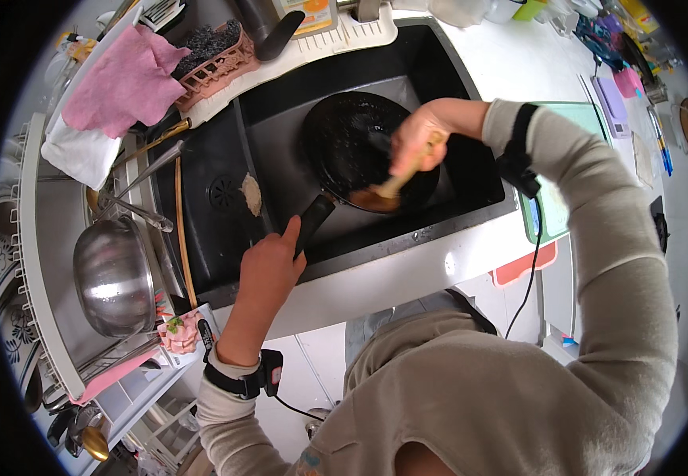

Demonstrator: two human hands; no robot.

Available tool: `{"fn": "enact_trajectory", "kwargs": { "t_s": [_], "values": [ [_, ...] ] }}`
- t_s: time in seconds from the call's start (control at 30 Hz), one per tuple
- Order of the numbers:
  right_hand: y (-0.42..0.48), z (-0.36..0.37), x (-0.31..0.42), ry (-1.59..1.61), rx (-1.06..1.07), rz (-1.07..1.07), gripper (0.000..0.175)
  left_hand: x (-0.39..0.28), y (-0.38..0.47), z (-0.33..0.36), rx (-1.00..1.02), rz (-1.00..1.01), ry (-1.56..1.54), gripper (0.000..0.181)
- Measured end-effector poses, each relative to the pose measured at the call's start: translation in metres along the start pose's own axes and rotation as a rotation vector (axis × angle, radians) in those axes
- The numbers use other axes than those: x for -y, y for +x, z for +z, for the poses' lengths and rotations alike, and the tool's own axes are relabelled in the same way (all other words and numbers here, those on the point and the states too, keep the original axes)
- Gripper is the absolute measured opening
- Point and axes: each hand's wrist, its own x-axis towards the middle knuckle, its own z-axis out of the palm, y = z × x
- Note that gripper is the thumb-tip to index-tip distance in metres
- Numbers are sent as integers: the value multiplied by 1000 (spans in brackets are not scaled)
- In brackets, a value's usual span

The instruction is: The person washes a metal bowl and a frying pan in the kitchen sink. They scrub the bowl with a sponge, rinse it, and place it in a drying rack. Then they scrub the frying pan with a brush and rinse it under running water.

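A black wok-like pan (347, 140) rests in the large basin of the black sink (439, 53). My left hand (269, 262) grips its black handle (314, 223) above the sink's front edge. Inside the pan, my right hand (418, 140) holds a brush (400, 181) with a pale handle. Its brownish head (375, 200) is blurred and meets the pan's near inner wall. The inner surface looks wet. Left of the pan, a beige oval pad (251, 194) lies beside the round drain (222, 191).
A steel bowl (115, 276) leans in the dish rack (52, 238) at left, near wooden chopsticks (183, 238). Behind stand a pink scrubber basket (219, 62) and a pink cloth (124, 83). A green-edged cutting board (576, 113) lies right, partly behind my right arm.
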Motion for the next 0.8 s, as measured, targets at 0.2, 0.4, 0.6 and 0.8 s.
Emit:
{"fn": "enact_trajectory", "kwargs": {
  "t_s": [0.2,0.4,0.6,0.8],
  "values": [
    [72,-4,-9,572,-933,-55,26,-2,-2,1,-30,32,12,55],
    [35,63,-13,-99,-828,346,33,-1,-1,1,-20,36,0,54],
    [55,59,20,347,-640,-42,28,2,0,3,-16,46,10,54],
    [70,18,-24,-358,-914,406,25,6,-3,7,-11,42,4,54]
  ]
}}
